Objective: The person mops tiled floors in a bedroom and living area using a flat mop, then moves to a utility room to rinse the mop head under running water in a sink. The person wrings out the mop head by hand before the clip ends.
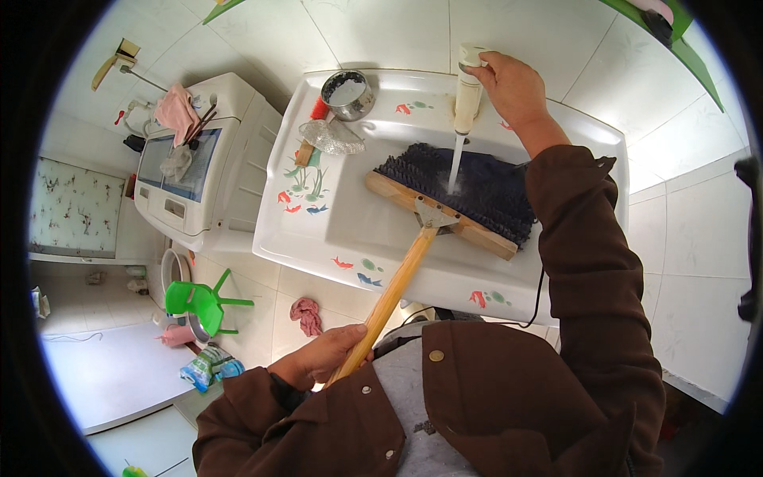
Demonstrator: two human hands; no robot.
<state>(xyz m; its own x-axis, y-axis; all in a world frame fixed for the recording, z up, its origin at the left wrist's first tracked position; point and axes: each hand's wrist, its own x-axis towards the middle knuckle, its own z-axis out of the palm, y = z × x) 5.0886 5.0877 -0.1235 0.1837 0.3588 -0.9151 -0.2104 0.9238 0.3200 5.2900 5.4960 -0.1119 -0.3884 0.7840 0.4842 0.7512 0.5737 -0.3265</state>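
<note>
My left hand is closed around the wooden handle of a mop. The mop's wooden crossbar and dark shaggy head lie tilted in a white ceramic sink decorated with fish. With its fingers, my right hand grips the top of a pale faucet at the back of the sink. Water runs from the spout onto the dark mop fibres. A metal joint plate fixes the handle to the crossbar.
On the sink's back left corner are a metal pot, a mesh scourer and a red-bristled brush. A washing machine stands to the left. A green plastic chair and a pink cloth are on the tiled floor.
</note>
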